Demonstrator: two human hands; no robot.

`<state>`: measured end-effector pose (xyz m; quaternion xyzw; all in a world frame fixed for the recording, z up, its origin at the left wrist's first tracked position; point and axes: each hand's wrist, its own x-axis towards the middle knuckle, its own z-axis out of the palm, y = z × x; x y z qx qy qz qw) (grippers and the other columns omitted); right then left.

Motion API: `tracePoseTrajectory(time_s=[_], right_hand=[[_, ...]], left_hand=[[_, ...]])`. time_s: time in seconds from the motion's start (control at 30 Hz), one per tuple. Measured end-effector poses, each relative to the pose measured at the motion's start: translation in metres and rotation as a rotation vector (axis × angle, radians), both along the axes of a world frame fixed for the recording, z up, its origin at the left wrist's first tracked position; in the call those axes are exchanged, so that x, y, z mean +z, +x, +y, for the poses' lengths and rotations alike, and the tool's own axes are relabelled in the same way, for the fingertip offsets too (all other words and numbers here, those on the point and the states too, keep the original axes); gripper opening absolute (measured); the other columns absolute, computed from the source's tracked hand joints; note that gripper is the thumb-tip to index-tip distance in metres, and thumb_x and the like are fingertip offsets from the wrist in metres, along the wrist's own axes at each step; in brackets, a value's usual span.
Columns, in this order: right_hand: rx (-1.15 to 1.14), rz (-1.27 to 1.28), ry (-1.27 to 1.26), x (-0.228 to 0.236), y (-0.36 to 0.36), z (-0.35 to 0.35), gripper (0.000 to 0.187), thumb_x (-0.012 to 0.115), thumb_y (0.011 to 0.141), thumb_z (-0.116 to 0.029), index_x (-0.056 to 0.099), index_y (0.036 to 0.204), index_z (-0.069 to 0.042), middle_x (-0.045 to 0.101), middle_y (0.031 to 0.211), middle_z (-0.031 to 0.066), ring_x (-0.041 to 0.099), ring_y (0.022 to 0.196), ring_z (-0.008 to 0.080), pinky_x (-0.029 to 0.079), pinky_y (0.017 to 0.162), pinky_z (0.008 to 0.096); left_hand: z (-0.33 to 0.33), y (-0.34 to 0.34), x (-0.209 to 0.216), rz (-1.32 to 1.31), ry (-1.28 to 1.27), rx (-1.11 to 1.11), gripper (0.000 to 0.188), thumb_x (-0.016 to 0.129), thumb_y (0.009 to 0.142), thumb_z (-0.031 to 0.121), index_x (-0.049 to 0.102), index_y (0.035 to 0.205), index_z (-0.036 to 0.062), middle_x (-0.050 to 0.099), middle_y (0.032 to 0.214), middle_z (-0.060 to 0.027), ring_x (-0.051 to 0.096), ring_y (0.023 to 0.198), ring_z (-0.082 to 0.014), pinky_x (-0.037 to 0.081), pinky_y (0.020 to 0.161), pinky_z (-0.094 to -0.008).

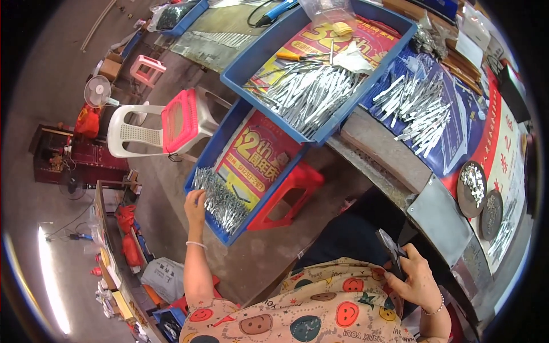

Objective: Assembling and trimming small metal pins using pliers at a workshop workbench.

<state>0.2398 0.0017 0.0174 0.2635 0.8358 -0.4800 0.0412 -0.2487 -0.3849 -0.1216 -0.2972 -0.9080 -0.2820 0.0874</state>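
Note:
My left hand reaches out to the near left corner of the lower blue tray. Its fingers are drawn together beside a heap of small metal pieces; whatever they pinch is too small to make out. Close to my body, my right hand is closed round a pair of pliers, jaws pointing up and away. A higher blue tray on the workbench holds a large pile of thin silvery metal strips. An orange-handled tool and crumpled white paper lie there too.
More metal strips lie on a blue sheet on the bench. Two round dishes, one with small pale parts, stand at the right. A red stool is under the lower tray. Beyond stand a white chair and a fan.

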Motion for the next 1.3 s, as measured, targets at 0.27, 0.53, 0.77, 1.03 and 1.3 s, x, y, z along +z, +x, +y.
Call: tracePoseTrajectory(time_s=[0.27,0.53,0.77,1.03,1.3], right_hand=[[0.114,0.091,-0.027,-0.015,0.009,0.002,0.033,0.07,0.081,-0.029,0.064,0.082,0.003,0.056,0.101,0.0212,0.062,0.077,0.0377,0.052,0.068,0.0435],[0.012,0.155,-0.05,-0.027,0.044,-0.009,0.037,0.067,0.086,-0.033,0.062,0.089,0.003,0.054,0.101,0.0206,0.06,0.073,0.0391,0.051,0.065,0.0443],[-0.302,0.093,-0.158,-0.029,0.094,-0.026,0.036,0.068,0.087,-0.033,0.065,0.089,0.002,0.056,0.102,0.019,0.061,0.073,0.0351,0.051,0.067,0.0416],[-0.343,0.134,-0.228,-0.047,0.103,-0.02,0.036,0.068,0.087,-0.033,0.065,0.091,0.003,0.056,0.104,0.0191,0.062,0.081,0.0369,0.051,0.072,0.043],[-0.244,0.188,-0.088,-0.058,0.096,-0.02,0.036,0.068,0.085,-0.032,0.064,0.089,0.004,0.054,0.1,0.0198,0.06,0.077,0.0374,0.051,0.069,0.0429]], left_hand=[[0.131,0.083,0.105,-0.147,0.216,-0.052,0.009,0.057,0.095,0.005,0.065,0.099,-0.0006,0.064,0.094,-0.0063,0.057,0.086,-0.0106,0.047,0.077,-0.0255],[0.366,0.248,0.153,-0.372,0.237,-1.071,0.014,0.064,0.084,-0.004,0.066,0.097,-0.0007,0.065,0.091,-0.015,0.065,0.08,-0.0283,0.051,0.071,-0.0322],[0.495,0.277,0.127,-0.132,0.121,-1.0,0.014,0.065,0.083,0.006,0.063,0.097,0.0025,0.061,0.092,-0.0147,0.06,0.088,-0.034,0.047,0.076,-0.0429],[0.535,0.266,0.113,-0.013,-0.03,-0.922,0.025,0.074,0.08,0.019,0.059,0.091,0.0033,0.059,0.088,-0.0144,0.06,0.082,-0.0319,0.047,0.072,-0.0426],[0.545,0.265,0.105,0.139,-0.094,-0.903,0.015,0.067,0.082,0.014,0.057,0.083,0.0029,0.059,0.079,-0.0135,0.06,0.074,-0.0343,0.047,0.066,-0.0452]])
